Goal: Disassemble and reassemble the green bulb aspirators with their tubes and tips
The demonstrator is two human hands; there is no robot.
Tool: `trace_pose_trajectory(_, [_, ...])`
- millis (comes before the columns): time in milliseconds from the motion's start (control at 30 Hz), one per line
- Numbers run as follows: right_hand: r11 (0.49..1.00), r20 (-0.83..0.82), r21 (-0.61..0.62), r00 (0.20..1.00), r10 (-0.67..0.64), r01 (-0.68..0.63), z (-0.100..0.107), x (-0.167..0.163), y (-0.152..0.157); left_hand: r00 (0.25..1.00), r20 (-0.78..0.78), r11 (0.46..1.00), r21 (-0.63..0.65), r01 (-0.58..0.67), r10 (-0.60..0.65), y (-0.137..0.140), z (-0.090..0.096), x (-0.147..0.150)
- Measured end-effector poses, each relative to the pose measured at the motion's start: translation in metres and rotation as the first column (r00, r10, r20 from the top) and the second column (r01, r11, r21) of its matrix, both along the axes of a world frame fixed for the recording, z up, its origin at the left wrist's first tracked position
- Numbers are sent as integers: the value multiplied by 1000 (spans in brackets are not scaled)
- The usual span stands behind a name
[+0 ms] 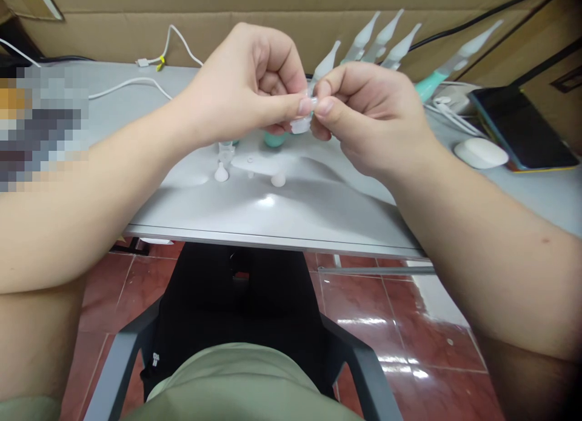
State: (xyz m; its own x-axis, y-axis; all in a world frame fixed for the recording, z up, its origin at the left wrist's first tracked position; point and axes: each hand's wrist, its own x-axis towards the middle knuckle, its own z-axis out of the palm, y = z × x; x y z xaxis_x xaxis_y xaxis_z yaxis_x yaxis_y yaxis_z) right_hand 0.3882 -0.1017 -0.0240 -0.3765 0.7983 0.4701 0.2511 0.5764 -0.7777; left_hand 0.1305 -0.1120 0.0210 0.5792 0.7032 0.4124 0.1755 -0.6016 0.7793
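Head: clear piece (301,125) between hands (248,85) (379,109)

Desk (209,209): pale grey top, metallic front edge
Backdrop (118,36): brown, cardboard-like panels rising behind the desk
Floor (422,342): glossy red tiles, light seams
Chair (120,360): grey armrests
Light: white glare on desktop and tiles

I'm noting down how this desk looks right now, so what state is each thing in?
Left hand: closed, fingertips pinching
Right hand: closed, fingertips pinching
Clear plastic piece: held between both hands, off the desk
Left white cone: on the desk, narrow end up
Right white cone: on the desk, upright or tipped unclear
Phone: screen dark
Cable plug: loose, unplugged
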Motion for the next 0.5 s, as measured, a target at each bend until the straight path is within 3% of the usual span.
trace_pose_trajectory(300, [985, -53, -97, 989, 137, -142, 6, 3, 4, 998, 44, 997, -42, 57, -55, -9, 5, -1])
trace_pose_trajectory(500, [951, -138, -249, 978, 154, -185, 11, 4, -9, 992, 102, 991, -103, 81, -71, 3, -2, -1])
